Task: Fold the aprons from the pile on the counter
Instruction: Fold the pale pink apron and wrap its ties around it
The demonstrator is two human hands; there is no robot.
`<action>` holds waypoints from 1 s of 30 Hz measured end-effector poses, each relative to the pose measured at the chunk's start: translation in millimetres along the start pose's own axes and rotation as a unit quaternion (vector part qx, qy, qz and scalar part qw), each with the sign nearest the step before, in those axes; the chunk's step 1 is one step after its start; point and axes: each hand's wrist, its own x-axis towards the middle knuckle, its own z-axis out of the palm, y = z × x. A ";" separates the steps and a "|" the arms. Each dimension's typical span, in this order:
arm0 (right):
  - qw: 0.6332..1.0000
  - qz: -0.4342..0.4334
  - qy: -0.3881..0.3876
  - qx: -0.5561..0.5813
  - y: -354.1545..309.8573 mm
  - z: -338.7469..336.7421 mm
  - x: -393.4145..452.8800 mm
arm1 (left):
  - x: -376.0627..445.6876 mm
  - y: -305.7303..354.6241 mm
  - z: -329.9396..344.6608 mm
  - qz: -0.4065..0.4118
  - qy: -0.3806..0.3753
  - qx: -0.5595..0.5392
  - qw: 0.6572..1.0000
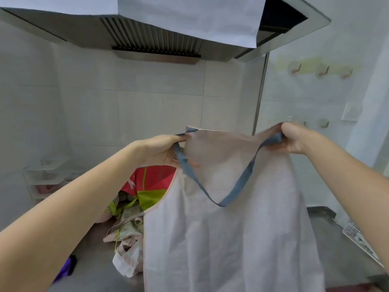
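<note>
A pale pinkish-white apron (231, 239) hangs in the air in front of me, held up by its top corners. Its blue neck strap (235, 192) droops in a V across the bib. My left hand (162, 150) pinches the apron's top left corner where the strap joins. My right hand (294, 140) grips the top right corner and the strap end. Behind and left of the hanging apron lies the pile of aprons (134, 209) on the steel counter (92, 270): a red and lime-green one on top, patterned beige ones below.
A range hood (151, 36) hangs overhead against the white tiled wall. A small white rack (44, 178) stands at the back left of the counter. A purple item (67, 268) lies at the front left. Wall hooks (320, 70) are at the right; a patterned cloth (362, 243) lies at the right.
</note>
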 end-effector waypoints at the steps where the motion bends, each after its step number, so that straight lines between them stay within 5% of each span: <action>1: 0.999 -0.023 0.025 -0.018 -5.8 8.1 9.2 | 6.0 -1.7 0.7 -0.003 -0.001 0.008 1.000; 9: 0.981 -0.182 -0.035 -0.057 -54.6 121.8 106.6 | 44.3 -27.1 -27.1 0.000 0.067 -0.072 0.995; 14: 0.943 -0.231 -0.181 -0.155 -25.9 267.9 138.9 | 55.4 -85.0 -59.8 -0.076 0.137 -0.087 0.984; 16: 0.926 -0.233 -0.254 -0.156 13.1 322.5 140.9 | 61.7 -117.3 -69.8 -0.130 0.210 -0.010 0.969; 19: 0.904 -0.176 -0.361 -0.145 75.6 377.5 142.5 | 68.1 -176.7 -90.5 -0.239 0.293 0.306 0.874; 23: 0.911 -0.083 -0.397 -0.068 109.5 401.3 152.5 | 64.2 -229.3 -94.3 -0.314 0.247 0.439 0.805; 27: 0.890 0.009 -0.444 0.105 116.8 392.5 170.8 | 67.2 -252.4 -81.0 -0.303 0.199 0.578 0.731; 30: 0.892 0.060 -0.415 0.169 133.5 366.9 183.9 | 76.8 -264.4 -61.2 -0.230 0.077 0.702 0.670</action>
